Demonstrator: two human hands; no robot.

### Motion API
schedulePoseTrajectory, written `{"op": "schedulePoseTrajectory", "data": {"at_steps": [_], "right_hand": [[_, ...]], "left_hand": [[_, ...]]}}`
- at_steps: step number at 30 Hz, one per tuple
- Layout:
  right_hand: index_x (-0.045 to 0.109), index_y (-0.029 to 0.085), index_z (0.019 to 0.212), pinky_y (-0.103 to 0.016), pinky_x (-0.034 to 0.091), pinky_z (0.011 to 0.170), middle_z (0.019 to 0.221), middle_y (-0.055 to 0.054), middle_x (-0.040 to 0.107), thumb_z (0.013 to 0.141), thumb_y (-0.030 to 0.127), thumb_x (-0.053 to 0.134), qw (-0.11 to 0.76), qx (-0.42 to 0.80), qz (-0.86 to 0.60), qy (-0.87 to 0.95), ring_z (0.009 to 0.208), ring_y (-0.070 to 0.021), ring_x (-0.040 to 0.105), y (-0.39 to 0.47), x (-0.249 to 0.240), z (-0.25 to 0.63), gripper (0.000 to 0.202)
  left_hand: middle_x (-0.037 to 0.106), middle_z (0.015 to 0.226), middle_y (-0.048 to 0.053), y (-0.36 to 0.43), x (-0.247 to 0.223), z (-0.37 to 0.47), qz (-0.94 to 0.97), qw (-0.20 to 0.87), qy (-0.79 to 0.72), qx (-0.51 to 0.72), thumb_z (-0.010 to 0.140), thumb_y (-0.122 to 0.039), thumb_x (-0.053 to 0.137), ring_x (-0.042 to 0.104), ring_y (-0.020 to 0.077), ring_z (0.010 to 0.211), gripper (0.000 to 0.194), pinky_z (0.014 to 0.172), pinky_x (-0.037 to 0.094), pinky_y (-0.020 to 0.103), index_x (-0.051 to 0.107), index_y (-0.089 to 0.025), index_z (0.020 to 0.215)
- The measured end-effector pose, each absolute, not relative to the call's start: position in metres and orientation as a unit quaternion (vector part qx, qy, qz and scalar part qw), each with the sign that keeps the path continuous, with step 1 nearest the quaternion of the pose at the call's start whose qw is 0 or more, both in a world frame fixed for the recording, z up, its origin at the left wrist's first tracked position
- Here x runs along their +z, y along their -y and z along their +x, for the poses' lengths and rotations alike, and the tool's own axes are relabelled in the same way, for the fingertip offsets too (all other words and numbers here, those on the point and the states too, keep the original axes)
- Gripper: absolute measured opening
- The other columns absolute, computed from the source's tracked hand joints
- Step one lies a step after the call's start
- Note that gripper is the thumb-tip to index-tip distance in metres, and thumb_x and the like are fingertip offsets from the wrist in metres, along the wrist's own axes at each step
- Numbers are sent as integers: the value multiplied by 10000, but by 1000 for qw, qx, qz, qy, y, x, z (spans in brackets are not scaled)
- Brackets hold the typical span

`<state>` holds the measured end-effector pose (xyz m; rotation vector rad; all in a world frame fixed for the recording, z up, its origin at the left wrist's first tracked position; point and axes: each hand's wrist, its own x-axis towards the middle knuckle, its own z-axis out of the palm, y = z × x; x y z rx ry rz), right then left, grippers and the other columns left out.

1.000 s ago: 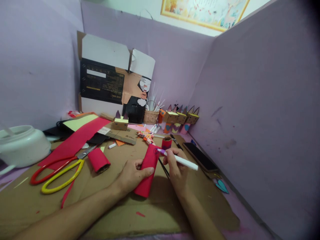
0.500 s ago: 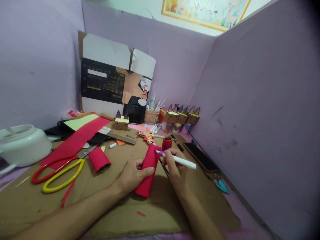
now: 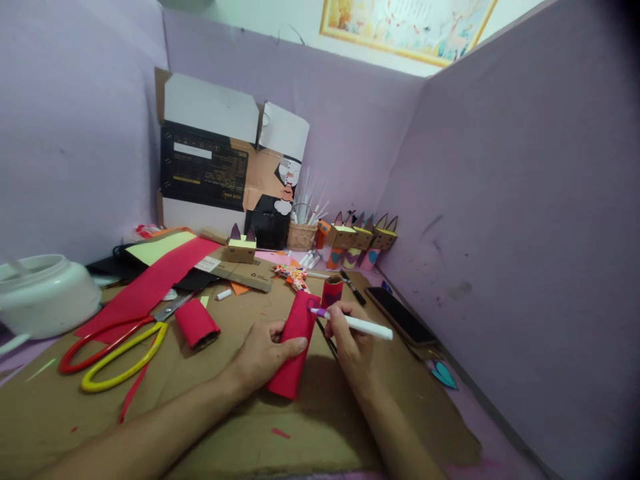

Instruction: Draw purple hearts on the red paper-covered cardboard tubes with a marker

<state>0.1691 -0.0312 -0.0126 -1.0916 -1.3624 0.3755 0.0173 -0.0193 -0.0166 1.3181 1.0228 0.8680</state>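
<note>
A long red paper-covered tube [image 3: 296, 347] lies tilted in my left hand [image 3: 265, 350], which is closed around its near half with the thumb on top. My right hand [image 3: 353, 340] pinches a white marker [image 3: 367, 327] whose purple tip touches the tube near its far end. A small purple mark shows on the red paper there. Just behind my right hand stands a short red tube [image 3: 332, 291] with purple on its side. Another short red tube [image 3: 196, 323] lies to the left of my left hand.
Scissors [image 3: 125, 347] with red and yellow handles lie left on the cardboard sheet [image 3: 220, 427], by a red paper strip [image 3: 155, 287]. A white pot [image 3: 45, 293] stands far left, a phone [image 3: 400, 313] at right. Cardboard animal figures [image 3: 363, 240] and a basket of sticks [image 3: 303, 235] stand behind.
The marker tip has shifted slightly down the tube, and more of the purple mark shows above it. My left hand keeps its hold. The whole view has shifted slightly.
</note>
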Motion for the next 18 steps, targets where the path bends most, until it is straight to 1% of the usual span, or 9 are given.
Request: {"op": "schedulePoseTrajectory", "data": {"at_steps": [5,10,14,18], "right_hand": [[547,177,711,-214,347,468,531,41,506,853,308,491,653,139,-479,570,470,-96,467,31,-11,169,201],[544,179,734,-218,347,463,546,36,515,858,318,483,645,137,-475,583,467,-102,469,30,-12,168,196],[541,181,739,-223,363,472,550,31,522,855,336,487,651,141,-472,578,481,-109,486,27,-14,168,202],[547,177,763,-221,369,473,560,27,529,856,326,486,640,151,-470,588,487,-108,492,27,-15,169,186]], "left_hand": [[547,582,-16,19,-15,17,575,577,-442,376,597,-392,668,463,111,545,302,510,353,221,583,-117,688],[536,579,-17,19,-15,17,580,572,-441,378,597,-396,665,453,111,545,302,509,348,222,575,-118,675],[541,598,-14,20,-15,16,583,572,-436,378,605,-395,659,458,115,562,304,524,354,225,588,-116,703],[542,595,-19,20,-16,16,582,572,-437,377,606,-404,656,466,119,565,305,529,358,227,592,-123,706]]}}
